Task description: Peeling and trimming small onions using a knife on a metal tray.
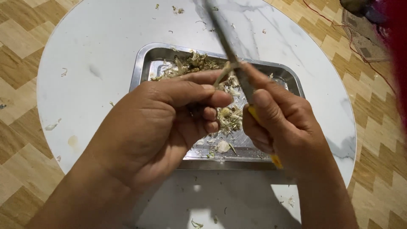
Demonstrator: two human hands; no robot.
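Note:
My left hand [165, 123] pinches a thin pale stalk [223, 73] between thumb and forefinger, just above a steel tray [142, 63]. My right hand [282, 123] grips a knife with a yellow handle [275, 160]; its grey blade [222, 32] points away from me and lies against the stalk where the two hands meet. Pale peelings and scraps [190, 63] are piled in the tray beneath both hands.
The tray stands on a round white marble-patterned table [85, 63] with small scraps scattered on it. Wood-patterned flooring [17, 42] surrounds the table. A red cloth edge [396, 51] and a dark object with a red cord lie at the upper right.

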